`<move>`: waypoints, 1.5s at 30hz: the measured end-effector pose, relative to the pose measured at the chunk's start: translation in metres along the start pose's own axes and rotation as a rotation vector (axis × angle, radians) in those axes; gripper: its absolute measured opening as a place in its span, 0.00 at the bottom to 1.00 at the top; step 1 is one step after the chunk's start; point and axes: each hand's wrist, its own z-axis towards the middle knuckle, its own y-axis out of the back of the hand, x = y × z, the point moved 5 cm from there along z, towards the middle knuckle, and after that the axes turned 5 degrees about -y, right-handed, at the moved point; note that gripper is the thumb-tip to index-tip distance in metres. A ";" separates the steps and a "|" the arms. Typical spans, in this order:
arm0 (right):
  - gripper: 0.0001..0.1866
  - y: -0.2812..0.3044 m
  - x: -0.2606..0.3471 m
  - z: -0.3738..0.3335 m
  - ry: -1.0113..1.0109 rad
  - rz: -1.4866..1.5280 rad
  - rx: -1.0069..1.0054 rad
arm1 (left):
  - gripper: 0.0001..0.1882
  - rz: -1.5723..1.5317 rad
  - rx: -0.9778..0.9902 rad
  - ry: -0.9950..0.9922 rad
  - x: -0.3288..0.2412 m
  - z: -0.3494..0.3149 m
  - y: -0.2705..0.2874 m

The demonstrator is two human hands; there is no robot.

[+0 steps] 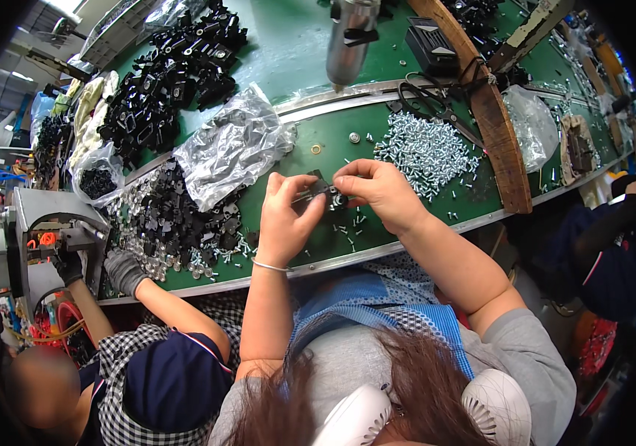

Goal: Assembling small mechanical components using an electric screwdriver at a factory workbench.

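Over the green bench, my left hand [286, 215] pinches a small black part [321, 186] between thumb and fingers. My right hand [382, 192] meets it from the other side, thumb and fingertips pressed together at a small shiny piece on the part's right end. Whether that piece is a screw or something else is too small to tell. Just right of my right hand spreads a heap of silver screws [425, 154]. Several loose screws [347, 230] are scattered below my hands. A brass-coloured ring [316, 149] and a round metal piece [354, 137] lie beyond them.
Crumpled clear plastic [232, 145] and piles of black parts [176, 74] lie left. Scissors [437, 108] rest by a wooden strip [492, 111]. A metal cylinder tool [349, 44] stands ahead. At left, a co-worker's gloved hand [123, 272] is beside a machine [50, 223].
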 end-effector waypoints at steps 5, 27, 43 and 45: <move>0.09 0.001 -0.002 0.009 -0.011 0.066 0.048 | 0.15 0.128 0.045 -0.037 -0.011 0.009 -0.001; 0.14 0.001 -0.014 0.009 0.135 0.039 -0.132 | 0.12 0.208 -0.034 -0.117 -0.020 0.002 -0.001; 0.12 -0.001 -0.009 0.000 0.485 -0.481 -0.216 | 0.13 0.332 -0.086 -0.109 -0.026 -0.005 -0.005; 0.11 0.000 -0.011 0.001 0.427 -0.469 -0.200 | 0.13 0.338 -0.083 -0.119 -0.025 -0.005 -0.005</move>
